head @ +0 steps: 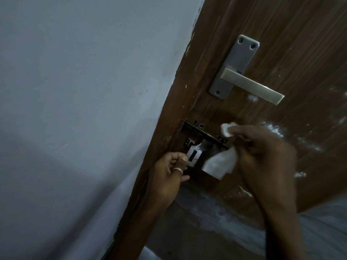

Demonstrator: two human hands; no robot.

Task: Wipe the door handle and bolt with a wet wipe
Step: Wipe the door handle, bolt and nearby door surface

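A dark metal bolt (202,135) is fixed across the edge of the brown wooden door (293,44), below a silver lever door handle (251,86) on its plate. My left hand (169,171), with a ring on one finger, pinches the shiny hasp flap (250,153) that hangs under the bolt. My right hand (262,152) grips a white wet wipe (220,163); one bunched end sticks out above my fingers near the bolt's right end, and the loose end hangs down beside the hasp.
The brown door frame (176,102) runs down the left of the bolt, against a pale grey wall (84,91). White smears mark the door's right side. A grey patterned floor (216,222) shows below.
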